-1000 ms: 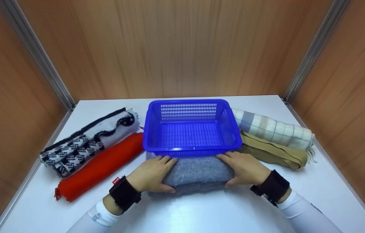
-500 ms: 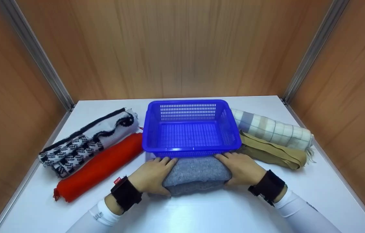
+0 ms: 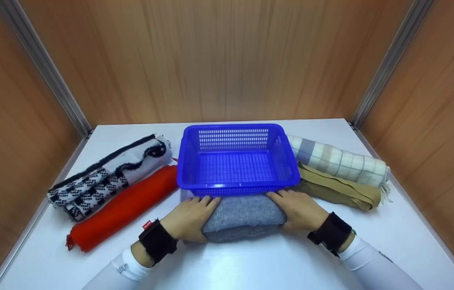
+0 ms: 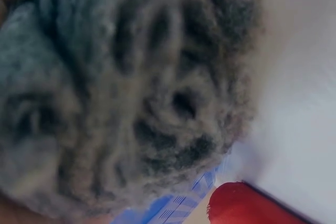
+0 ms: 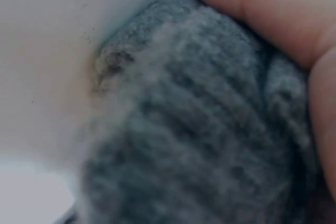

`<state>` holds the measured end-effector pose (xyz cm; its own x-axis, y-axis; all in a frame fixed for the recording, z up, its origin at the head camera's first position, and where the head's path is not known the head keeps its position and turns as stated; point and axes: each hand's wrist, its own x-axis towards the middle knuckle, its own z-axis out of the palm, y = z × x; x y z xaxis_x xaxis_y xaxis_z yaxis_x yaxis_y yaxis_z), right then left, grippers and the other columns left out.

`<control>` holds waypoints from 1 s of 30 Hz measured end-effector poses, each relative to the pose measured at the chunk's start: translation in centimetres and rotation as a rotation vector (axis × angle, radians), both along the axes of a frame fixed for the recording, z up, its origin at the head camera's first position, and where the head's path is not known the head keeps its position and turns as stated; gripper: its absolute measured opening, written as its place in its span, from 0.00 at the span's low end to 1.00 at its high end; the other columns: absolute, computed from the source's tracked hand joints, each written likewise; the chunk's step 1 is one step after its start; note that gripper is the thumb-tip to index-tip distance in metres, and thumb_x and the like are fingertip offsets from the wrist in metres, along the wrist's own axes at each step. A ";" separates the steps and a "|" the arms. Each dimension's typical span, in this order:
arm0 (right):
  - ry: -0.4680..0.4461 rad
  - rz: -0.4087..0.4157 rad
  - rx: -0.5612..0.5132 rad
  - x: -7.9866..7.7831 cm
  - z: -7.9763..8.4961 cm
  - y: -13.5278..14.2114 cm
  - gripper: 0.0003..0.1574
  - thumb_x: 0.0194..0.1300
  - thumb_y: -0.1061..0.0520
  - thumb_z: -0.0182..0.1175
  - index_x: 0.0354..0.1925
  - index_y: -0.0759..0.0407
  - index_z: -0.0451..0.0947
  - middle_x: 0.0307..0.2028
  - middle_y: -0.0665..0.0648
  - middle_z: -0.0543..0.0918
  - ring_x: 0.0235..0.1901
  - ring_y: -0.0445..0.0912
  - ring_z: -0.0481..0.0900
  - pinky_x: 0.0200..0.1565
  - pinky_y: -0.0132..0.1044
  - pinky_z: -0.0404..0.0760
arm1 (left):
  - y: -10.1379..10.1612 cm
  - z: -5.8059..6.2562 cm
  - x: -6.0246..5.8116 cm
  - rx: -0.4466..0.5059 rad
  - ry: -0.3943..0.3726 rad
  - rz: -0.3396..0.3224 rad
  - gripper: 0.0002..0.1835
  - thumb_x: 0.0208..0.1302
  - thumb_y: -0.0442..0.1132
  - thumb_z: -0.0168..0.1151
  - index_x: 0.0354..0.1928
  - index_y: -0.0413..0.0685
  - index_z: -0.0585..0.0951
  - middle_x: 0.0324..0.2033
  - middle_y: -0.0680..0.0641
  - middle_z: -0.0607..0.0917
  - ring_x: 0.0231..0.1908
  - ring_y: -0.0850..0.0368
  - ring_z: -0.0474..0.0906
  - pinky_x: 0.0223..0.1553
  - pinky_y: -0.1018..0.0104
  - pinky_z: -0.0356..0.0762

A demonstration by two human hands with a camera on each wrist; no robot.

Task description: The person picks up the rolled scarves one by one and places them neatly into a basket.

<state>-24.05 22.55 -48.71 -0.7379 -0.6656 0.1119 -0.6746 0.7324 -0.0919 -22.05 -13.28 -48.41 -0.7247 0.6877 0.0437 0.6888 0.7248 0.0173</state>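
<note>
A thick roll of grey woollen scarf (image 3: 247, 215) lies across the table's front middle, right at the near side of a blue plastic basket (image 3: 239, 186). My left hand (image 3: 188, 217) grips its left end, fingers over the top and thumb low on the near side. At the opposite end my right hand (image 3: 301, 210) holds it the same way. Close up in the left wrist view, the end of the scarf (image 4: 152, 103) shows loose folds. The right wrist view has a finger (image 5: 262, 6) lying along the scarf (image 5: 194, 119).
Left of the basket lie a rolled black-and-white patterned scarf (image 3: 114, 173) and a red rolled one (image 3: 126, 207). To its right are a cream checked scarf (image 3: 339, 161) and an olive folded one (image 3: 339, 187). Wooden panels (image 3: 227, 60) enclose the white table (image 3: 243, 270).
Both hands have closed in a little on the grey scarf's ends, the right one shifting slightly left. The roll looks tighter, its near edge tucked in. The basket and other scarves stay put.
</note>
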 end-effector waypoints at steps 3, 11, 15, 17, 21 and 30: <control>0.002 -0.006 -0.010 0.0 -0.1 0.0 0.63 0.41 0.51 0.88 0.73 0.60 0.73 0.55 0.63 0.86 0.52 0.61 0.86 0.52 0.60 0.88 | 0.0 0.1 0.0 0.012 0.001 0.001 0.62 0.41 0.55 0.88 0.78 0.38 0.69 0.57 0.38 0.82 0.53 0.39 0.84 0.57 0.43 0.87; 0.060 0.023 -0.024 0.0 0.0 0.0 0.56 0.41 0.56 0.86 0.70 0.58 0.77 0.51 0.61 0.87 0.46 0.59 0.88 0.48 0.57 0.90 | 0.1 0.2 0.0 0.025 0.017 -0.007 0.57 0.43 0.49 0.87 0.76 0.37 0.71 0.54 0.39 0.84 0.49 0.42 0.86 0.51 0.46 0.88; 0.126 0.057 -0.022 0.1 0.0 0.1 0.53 0.39 0.60 0.85 0.67 0.59 0.79 0.47 0.59 0.88 0.42 0.56 0.88 0.43 0.54 0.91 | 0.1 0.2 -0.1 0.042 0.062 -0.028 0.51 0.43 0.46 0.86 0.72 0.39 0.74 0.47 0.43 0.85 0.41 0.46 0.85 0.42 0.49 0.88; 0.148 0.067 -0.020 0.0 -0.1 0.1 0.52 0.39 0.60 0.85 0.66 0.60 0.79 0.46 0.59 0.88 0.40 0.56 0.88 0.42 0.52 0.91 | 0.1 0.3 0.0 0.046 0.078 -0.032 0.50 0.43 0.45 0.86 0.71 0.40 0.75 0.45 0.44 0.84 0.39 0.48 0.84 0.40 0.50 0.87; 0.150 0.069 -0.019 0.1 -0.1 0.2 0.52 0.40 0.59 0.86 0.66 0.59 0.80 0.46 0.58 0.88 0.41 0.55 0.88 0.42 0.52 0.91 | 0.0 0.4 0.1 0.044 0.092 -0.036 0.48 0.43 0.45 0.87 0.69 0.40 0.76 0.43 0.44 0.84 0.38 0.49 0.83 0.38 0.52 0.87; 0.155 0.061 -0.033 0.4 0.4 0.2 0.50 0.42 0.58 0.87 0.65 0.57 0.81 0.46 0.58 0.89 0.41 0.54 0.89 0.42 0.53 0.91 | 0.1 1.1 0.4 0.042 0.108 -0.045 0.42 0.42 0.39 0.86 0.62 0.44 0.77 0.41 0.45 0.84 0.36 0.50 0.83 0.36 0.53 0.85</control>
